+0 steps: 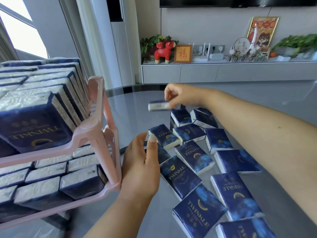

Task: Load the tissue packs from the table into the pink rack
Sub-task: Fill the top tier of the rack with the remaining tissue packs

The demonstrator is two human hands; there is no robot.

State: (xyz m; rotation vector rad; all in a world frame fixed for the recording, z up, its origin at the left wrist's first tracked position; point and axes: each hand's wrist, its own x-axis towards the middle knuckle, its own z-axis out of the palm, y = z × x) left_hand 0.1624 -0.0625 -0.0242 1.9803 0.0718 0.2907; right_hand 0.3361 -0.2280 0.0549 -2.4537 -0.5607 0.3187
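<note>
Rack (pixel 101 107) on the left looks close to full: its top tier is packed with upright packs and the lower tier is lined with rows, though I can't see how much room is left deeper in. Table (pixel 133 107), glass-topped and rounded at its far edge, carries about a dozen loose packs (pixel 187 169) scattered from the middle to the near right, so a fair share of the job remains, I'd say. Bare glass lies between the heap and the rack's pink post, giving an open lane leftward. Right hand (pixel 183 97) is at the far end of the heap, its fingers pinching one lifted pack (pixel 158 105) clear of the others. Left hand (pixel 140 167) hovers just beside the rack's corner, fingers straight and apart, holding nothing.
</note>
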